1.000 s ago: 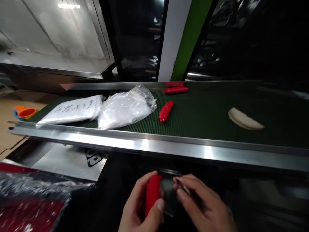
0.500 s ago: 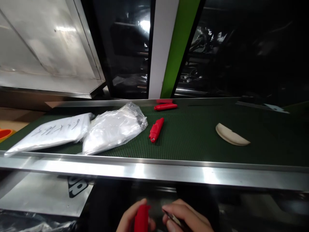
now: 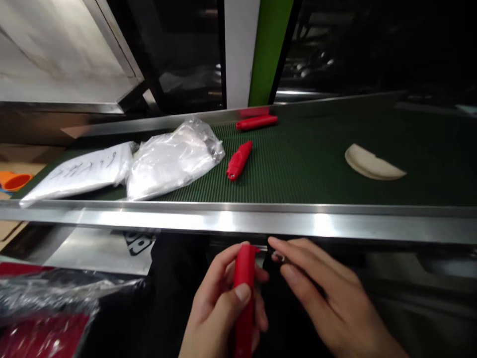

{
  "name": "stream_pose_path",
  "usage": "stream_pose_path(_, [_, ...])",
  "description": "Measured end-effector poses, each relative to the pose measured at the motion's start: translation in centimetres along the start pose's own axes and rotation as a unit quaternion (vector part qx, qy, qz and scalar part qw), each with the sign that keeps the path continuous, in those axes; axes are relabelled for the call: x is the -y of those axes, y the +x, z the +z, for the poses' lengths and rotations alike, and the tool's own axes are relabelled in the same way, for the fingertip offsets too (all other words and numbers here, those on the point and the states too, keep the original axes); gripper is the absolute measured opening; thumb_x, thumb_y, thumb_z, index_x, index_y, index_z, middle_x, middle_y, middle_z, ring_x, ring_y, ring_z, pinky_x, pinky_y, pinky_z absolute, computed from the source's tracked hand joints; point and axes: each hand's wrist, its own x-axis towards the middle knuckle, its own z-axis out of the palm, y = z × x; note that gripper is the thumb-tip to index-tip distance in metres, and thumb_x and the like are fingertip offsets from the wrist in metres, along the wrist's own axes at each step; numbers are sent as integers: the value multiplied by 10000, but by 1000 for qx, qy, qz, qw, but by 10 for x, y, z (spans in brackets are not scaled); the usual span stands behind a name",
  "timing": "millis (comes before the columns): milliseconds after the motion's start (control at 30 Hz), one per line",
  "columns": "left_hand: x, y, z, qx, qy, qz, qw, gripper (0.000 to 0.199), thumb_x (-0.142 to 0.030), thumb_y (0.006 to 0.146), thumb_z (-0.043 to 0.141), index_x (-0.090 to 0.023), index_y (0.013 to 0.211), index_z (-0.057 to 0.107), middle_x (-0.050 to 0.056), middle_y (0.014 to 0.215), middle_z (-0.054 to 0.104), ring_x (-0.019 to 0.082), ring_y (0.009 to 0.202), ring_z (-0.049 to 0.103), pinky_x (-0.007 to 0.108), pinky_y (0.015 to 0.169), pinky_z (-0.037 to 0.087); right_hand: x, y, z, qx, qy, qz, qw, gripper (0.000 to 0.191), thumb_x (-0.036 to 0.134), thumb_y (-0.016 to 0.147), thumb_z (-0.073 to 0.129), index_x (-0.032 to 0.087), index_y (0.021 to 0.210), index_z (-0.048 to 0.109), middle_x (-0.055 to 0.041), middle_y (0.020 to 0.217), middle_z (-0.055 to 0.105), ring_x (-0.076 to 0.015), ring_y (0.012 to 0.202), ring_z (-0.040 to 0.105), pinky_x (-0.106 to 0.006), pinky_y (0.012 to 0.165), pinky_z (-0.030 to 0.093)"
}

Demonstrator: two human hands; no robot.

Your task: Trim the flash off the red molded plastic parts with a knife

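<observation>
Green conveyor belt (image 3: 316, 164) carries two clear bags of white parts (image 3: 171, 159), a pale curved piece (image 3: 372, 164) and finished-looking red pieces (image 3: 238, 160), so some units seem done; the one in your hands looks mid-assembly, judging by the small part not yet seated. Your left hand (image 3: 219, 308) is closed around the red casing (image 3: 244, 293), thumb pressed on its side, held upright below the belt's steel rail (image 3: 238, 221). Your right hand (image 3: 328, 293) pinches a small metal piece (image 3: 278, 256) just beside the casing's top.
</observation>
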Motion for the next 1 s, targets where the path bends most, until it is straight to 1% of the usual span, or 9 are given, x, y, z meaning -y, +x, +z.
stream_pose_path(67, [1,-5,1,21,-12,-9,1000,414,-310,797,618,-211,1196,568,92,975,664,104,501,534,172,394,348,3,1,-7,6,-12,-34,999,408,153,965,503,345,1322,555,-6,1129,634,-118,982,648,-180,806,549])
stream_pose_path(167, [3,-13,-2,40,-28,-21,999,388,-290,813,591,-206,1190,557,101,997,666,84,471,514,165,386,343,8,1,-9,3,-56,-90,994,438,67,940,494,279,1317,567,-36,1148,619,-139,1026,618,-229,807,551])
stream_pose_path(267, [6,-20,-6,49,-42,-11,998,374,-294,821,601,-211,1184,562,89,988,663,85,484,522,165,397,362,13,0,-9,0,-78,-144,986,459,-2,899,506,197,1306,581,-68,1182,610,-164,1078,588,-284,861,547])
stream_pose_path(367, [9,-24,-9,52,-54,11,997,366,-305,823,628,-222,1176,577,70,975,654,92,522,542,162,416,380,19,1,-9,-1,-87,-178,980,452,-43,869,527,142,1276,597,-80,1169,621,-171,1082,578,-315,902,536])
stream_pose_path(467, [10,-28,-11,51,-50,38,997,364,-311,828,648,-232,1179,588,60,971,648,98,558,557,163,438,393,26,1,-8,-7,-103,-182,978,390,-36,868,541,102,1223,622,-87,1142,621,-158,1069,575,-302,913,516])
stream_pose_path(600, [9,-31,-13,57,-47,55,996,376,-315,830,661,-245,1194,592,54,971,651,94,574,559,160,455,399,32,0,-6,-9,-107,-171,979,350,-22,873,541,89,1190,639,-84,1126,609,-134,1062,572,-262,904,501])
stream_pose_path(833, [8,-31,-16,76,-81,11,994,349,-300,834,630,-231,1172,573,49,961,646,96,553,557,140,417,393,34,-1,-2,-24,-113,-159,981,318,-13,874,543,86,1153,657,-72,1117,618,-116,1051,583,-216,905,496])
stream_pose_path(1000, [7,-30,-18,84,-95,-9,992,311,-264,851,565,-221,1160,562,48,962,644,89,532,555,132,409,395,32,-1,-2,-21,-116,-193,974,380,-14,838,585,95,1199,631,-62,1168,616,-124,1049,592,-215,911,501])
